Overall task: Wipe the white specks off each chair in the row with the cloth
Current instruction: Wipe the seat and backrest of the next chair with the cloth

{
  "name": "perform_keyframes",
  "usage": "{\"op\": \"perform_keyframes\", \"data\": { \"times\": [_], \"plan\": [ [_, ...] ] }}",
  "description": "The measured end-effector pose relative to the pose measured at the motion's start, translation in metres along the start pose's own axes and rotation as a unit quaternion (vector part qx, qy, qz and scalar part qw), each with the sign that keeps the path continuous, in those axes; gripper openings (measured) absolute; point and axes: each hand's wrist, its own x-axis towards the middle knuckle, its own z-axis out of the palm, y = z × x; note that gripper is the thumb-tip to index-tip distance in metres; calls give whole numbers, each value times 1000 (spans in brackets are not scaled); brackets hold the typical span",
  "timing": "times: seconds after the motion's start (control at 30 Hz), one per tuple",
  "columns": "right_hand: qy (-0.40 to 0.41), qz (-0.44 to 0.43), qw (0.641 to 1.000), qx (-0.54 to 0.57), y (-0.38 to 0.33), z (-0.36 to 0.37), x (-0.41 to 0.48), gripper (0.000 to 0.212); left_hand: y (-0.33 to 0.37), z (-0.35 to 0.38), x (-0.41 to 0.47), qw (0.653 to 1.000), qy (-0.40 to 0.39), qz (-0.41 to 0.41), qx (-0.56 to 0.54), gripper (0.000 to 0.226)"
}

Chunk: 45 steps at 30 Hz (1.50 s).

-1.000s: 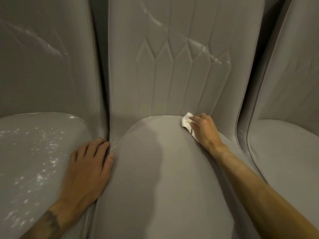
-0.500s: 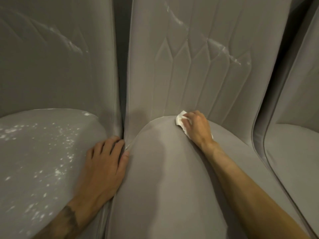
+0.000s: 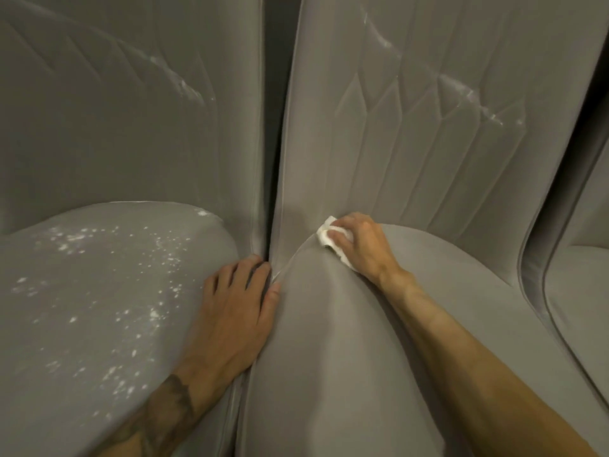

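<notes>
Fingers (image 3: 341, 233) of our right hand (image 3: 365, 250) are gripping one cloth (image 3: 324, 237) on middle chair (image 3: 329, 357); left hand (image 3: 234, 311) is lying flat on speckled left chair (image 3: 99, 308). We are counting three chairs, right chair (image 3: 580, 291) included.

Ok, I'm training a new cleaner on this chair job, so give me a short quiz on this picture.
1. True or false: the left hand holds the cloth.
2. Fill in: the right hand presses the cloth where the middle seat meets its ____.
3. Which seat shows the most white specks? A left seat; B middle seat; C right seat.
Key: 1 false; 2 backrest; 3 A.
</notes>
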Motion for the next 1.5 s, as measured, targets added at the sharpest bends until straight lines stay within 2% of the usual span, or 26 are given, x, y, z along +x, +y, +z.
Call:
{"op": "perform_keyframes", "data": {
  "times": [0.07, 0.13, 0.17, 0.27, 0.3, 0.43, 0.53, 0.7, 0.87, 0.97, 1.03, 1.17, 1.23, 1.3, 1.37, 1.43, 1.5],
  "plan": [
    [-44, -45, 998, 2, -12, 2, -3, 23, -2, -1, -1, 1000, -4, 3, -1, 46],
    [-41, -71, 996, -17, -1, -7, -6, 22, -3, -2, -3, 1000, -6, 7, 0, 46],
    [-21, -62, 997, -32, 8, -13, -6, 23, -3, -2, -3, 1000, -7, 8, 0, 46],
    [48, 41, 997, -40, 26, -8, -1, 35, 0, -3, -2, 1000, -7, 6, -1, 46],
    [54, 45, 997, -30, 20, 1, 0, 36, 0, -4, -2, 1000, -6, 5, 1, 45],
    [28, -44, 998, 27, -44, 11, -26, 15, -1, -4, -2, 1000, -3, 4, 3, 43],
    [-19, -119, 992, 23, -43, 1, -36, 13, -1, -5, -2, 1000, -11, 5, 6, 43],
    [27, -18, 999, 33, -46, 14, -31, 18, -2, -5, -2, 1000, -25, 2, -10, 46],
    [-43, -110, 992, 53, -72, 17, -68, 19, -9, -9, 2, 998, -51, 15, -39, 53],
    [20, -67, 997, 41, -74, 16, -53, 15, -22, -19, -4, 996, -67, 57, -19, 56],
    [31, -56, 997, 38, -83, 22, -59, 17, -32, -19, -10, 996, -61, 62, -11, 53],
    [-34, -158, 986, 49, -98, 21, -90, 17, -36, -13, -13, 996, -69, 47, -21, 54],
    [-11, -142, 989, 47, -93, 20, -74, 15, -33, -14, -13, 996, -70, 45, -19, 55],
    [25, -84, 994, 70, -94, 22, -69, 20, -31, -17, -14, 996, -71, 45, -13, 55],
    [2, -94, 991, 94, -106, 30, -84, 26, -30, -17, -16, 996, -69, 47, -10, 53],
    [-50, -160, 982, 90, -109, 32, -93, 25, -33, -17, -17, 996, -72, 52, -5, 52],
    [-52, -130, 983, 120, -104, 24, -78, 22, -32, -18, -18, 996, -70, 49, -11, 52]
  ]
}}
